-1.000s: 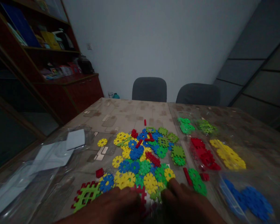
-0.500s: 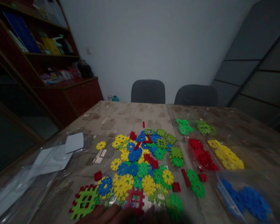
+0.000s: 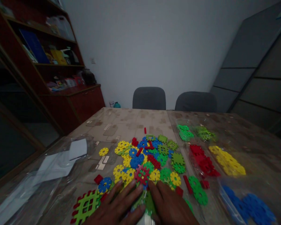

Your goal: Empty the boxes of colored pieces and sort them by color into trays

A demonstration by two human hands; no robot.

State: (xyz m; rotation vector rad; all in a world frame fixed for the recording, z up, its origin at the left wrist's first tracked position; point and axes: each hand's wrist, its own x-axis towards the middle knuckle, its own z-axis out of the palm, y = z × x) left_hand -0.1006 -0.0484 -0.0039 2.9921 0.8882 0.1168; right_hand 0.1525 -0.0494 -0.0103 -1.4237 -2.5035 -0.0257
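My left hand (image 3: pixel 121 204) rests palm down with its fingers spread over the near part of a pile of plastic building pieces. My right hand (image 3: pixel 170 200) lies beside it, fingers stretched forward on the same pile. A red window-shaped piece (image 3: pixel 142 174) sits just beyond my fingertips. Around it lie yellow flower discs (image 3: pixel 155 175), a blue disc (image 3: pixel 137 161) and green discs (image 3: pixel 165 173). Left of my left hand is a lime-green lattice piece (image 3: pixel 88 203) with red edging. Green pieces show between my hands, partly covered.
On the right, clear trays hold red pieces (image 3: pixel 203 161), yellow pieces (image 3: pixel 228 161), blue pieces (image 3: pixel 250 206) and green pieces (image 3: pixel 184 132). Clear plastic packaging with white paper (image 3: pixel 56 167) lies on the left. Two grey chairs (image 3: pixel 149 98) stand behind the table (image 3: pixel 131 122).
Both hands have come forward from the bottom edge onto the pile. The red window piece and nearby yellow discs have shifted away from me. The camera view has tilted up slightly.
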